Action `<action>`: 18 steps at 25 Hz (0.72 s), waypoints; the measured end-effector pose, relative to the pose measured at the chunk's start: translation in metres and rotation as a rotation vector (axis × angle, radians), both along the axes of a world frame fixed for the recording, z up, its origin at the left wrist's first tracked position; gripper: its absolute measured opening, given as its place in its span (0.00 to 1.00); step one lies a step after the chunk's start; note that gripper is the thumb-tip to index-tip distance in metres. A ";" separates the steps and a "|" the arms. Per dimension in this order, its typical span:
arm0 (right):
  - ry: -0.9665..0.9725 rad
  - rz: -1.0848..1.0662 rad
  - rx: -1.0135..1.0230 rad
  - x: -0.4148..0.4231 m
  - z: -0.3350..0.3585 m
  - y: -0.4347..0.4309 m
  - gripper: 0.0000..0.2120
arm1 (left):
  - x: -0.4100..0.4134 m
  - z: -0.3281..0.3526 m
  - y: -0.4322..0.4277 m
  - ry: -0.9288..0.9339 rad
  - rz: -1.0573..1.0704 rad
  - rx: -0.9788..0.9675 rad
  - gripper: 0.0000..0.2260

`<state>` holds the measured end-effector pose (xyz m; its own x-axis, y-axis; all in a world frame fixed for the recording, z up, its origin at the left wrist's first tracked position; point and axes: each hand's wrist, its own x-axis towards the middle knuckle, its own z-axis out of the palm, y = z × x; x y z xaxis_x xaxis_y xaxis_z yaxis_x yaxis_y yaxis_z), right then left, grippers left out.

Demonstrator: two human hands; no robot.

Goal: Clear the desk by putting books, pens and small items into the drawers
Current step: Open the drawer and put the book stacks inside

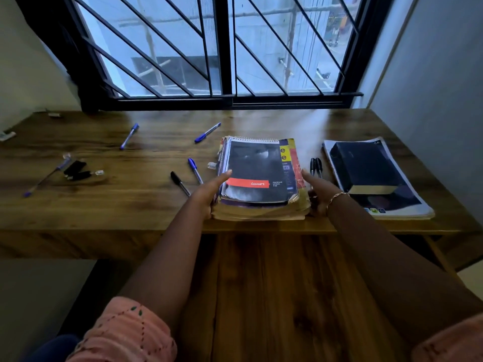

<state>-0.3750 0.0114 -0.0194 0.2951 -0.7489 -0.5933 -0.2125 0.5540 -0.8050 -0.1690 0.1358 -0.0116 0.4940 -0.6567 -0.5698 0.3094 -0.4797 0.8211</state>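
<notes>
A stack of worn books point(258, 178), topped by a black spiral pad with a red band, lies at the desk's front edge. My left hand point(207, 190) grips its left side and my right hand point(320, 193) grips its right side. A thick black book point(366, 168) rests on a white-edged magazine point(407, 205) to the right. Two black pens point(316, 167) lie between the stacks. Blue pens point(129, 135) point(207, 132) point(195, 170), a black pen point(180, 183) and another blue pen point(45, 177) are scattered to the left.
Small black items point(77, 169) and clear pen caps sit at the left of the wooden desk point(146, 210). A small white object point(6, 136) lies at the far left edge. A barred window point(224, 48) stands behind; a wall closes the right side.
</notes>
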 end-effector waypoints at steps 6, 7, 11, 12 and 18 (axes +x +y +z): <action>-0.003 0.118 0.013 0.013 -0.002 -0.013 0.53 | 0.013 -0.011 -0.007 0.018 0.026 -0.044 0.35; 0.015 0.123 -0.021 0.014 0.001 -0.012 0.49 | 0.015 -0.013 -0.009 0.025 0.016 -0.050 0.36; -0.066 0.170 0.019 0.011 -0.001 -0.012 0.44 | 0.015 -0.009 -0.006 0.047 -0.003 -0.032 0.43; -0.079 0.192 0.037 0.010 -0.003 -0.014 0.44 | 0.015 -0.010 -0.007 0.048 -0.017 -0.018 0.44; -0.001 0.286 -0.049 0.020 -0.006 -0.008 0.18 | 0.004 -0.012 -0.005 -0.021 0.059 -0.124 0.20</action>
<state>-0.3555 0.0033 -0.0254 0.4990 -0.6630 -0.5580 -0.3534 0.4323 -0.8296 -0.1651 0.1305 -0.0240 0.5452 -0.6907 -0.4750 0.3163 -0.3553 0.8796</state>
